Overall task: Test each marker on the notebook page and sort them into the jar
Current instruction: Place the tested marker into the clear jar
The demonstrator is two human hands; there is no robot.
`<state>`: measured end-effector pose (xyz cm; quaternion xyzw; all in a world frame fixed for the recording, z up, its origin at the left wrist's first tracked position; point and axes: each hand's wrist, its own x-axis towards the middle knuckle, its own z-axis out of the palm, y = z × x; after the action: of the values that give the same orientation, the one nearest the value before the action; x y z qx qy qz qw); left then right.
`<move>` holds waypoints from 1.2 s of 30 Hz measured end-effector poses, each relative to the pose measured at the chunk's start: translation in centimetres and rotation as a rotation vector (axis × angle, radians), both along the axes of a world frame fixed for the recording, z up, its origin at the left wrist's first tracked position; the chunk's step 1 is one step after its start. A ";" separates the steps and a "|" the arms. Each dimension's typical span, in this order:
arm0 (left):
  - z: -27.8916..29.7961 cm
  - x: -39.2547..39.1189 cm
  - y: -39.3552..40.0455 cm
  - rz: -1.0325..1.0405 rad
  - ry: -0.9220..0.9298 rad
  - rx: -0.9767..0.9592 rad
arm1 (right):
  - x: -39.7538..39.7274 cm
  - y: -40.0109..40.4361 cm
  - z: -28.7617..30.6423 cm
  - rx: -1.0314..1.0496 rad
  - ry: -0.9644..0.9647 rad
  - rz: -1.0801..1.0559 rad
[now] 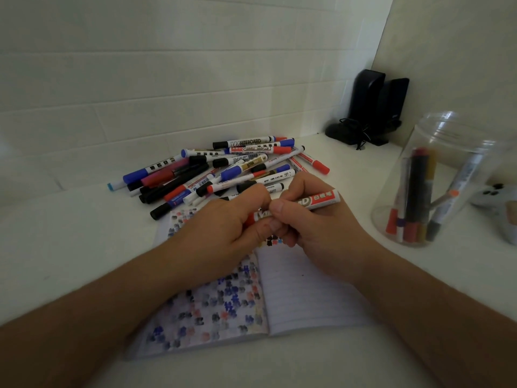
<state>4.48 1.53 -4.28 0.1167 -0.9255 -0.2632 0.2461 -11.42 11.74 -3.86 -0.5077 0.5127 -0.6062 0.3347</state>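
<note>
marker in hands point(321, 199): cap end buried in left hand point(223, 231); middle of barrel label covered by right hand point(313, 219) fingers.
notebook point(307, 289): middle of the open pages covered by both hands and forearms; ink blotches blurred.
marker pile point(223, 166): lower markers covered by upper ones; small print unreadable.
jar point(447, 177): rim soft; markers inside distorted through the wall.
grey object point(500, 200): cut by right edge, unidentifiable.

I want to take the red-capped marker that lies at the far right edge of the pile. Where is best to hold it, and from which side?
Pinch the red-capped marker at its red cap end, coming from the right, the jar side. That end sticks out of the pile onto the bare table, while its white barrel runs back among the other markers.
</note>
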 end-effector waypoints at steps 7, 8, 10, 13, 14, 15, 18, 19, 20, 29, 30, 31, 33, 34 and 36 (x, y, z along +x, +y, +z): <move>0.6 0.4 -0.8 0.079 -0.013 0.130 | -2.3 0.6 0.8 0.028 -0.070 0.055; 0.6 0.5 -1.2 0.112 -0.009 0.135 | -2.9 0.7 0.9 0.055 -0.135 0.065; 0.5 0.8 -2.1 0.174 0.023 0.103 | -4.0 1.3 1.7 0.121 -0.172 0.064; 0.3 1.2 -3.1 0.215 0.052 -0.001 | -5.0 1.8 2.4 0.256 0.360 -0.070; 0.3 1.2 -3.1 0.208 0.042 -0.022 | -5.0 1.7 2.4 0.312 0.580 -0.102; 0.3 1.1 -3.1 0.193 0.034 -0.037 | -4.7 1.6 2.4 0.368 0.754 -0.119; 0.2 0.4 -2.5 0.145 0.026 -0.072 | -2.9 0.8 2.2 0.426 1.040 -0.063; 0.1 0.1 -2.3 0.137 0.028 -0.074 | -2.4 0.5 2.1 0.412 1.107 -0.045; 0.1 0.0 -2.2 0.133 0.024 -0.074 | -2.1 0.3 1.9 0.391 1.159 -0.049; -0.3 0.2 -2.5 0.063 -0.064 0.078 | -1.6 -1.1 0.5 0.282 1.349 -0.113; -0.4 0.2 -2.6 0.061 -0.067 0.117 | -1.8 -1.2 0.3 0.257 1.373 -0.117; -0.5 0.3 -2.8 0.064 -0.073 0.155 | -1.9 -1.3 0.1 0.218 1.392 -0.127; -0.5 0.4 -3.2 0.070 -0.091 0.211 | -1.9 -1.5 -0.3 0.163 1.425 -0.153; -0.6 0.5 -3.3 0.066 -0.102 0.228 | -1.8 -1.5 -0.4 0.162 1.437 -0.154; -0.6 0.5 -3.4 0.063 -0.127 0.243 | -1.4 -1.5 -0.3 0.201 1.449 -0.132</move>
<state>5.03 -1.87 -4.89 0.1911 -0.8964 -0.3573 0.1795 -12.87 10.25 -4.18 -0.7160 0.6879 -0.0875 -0.0803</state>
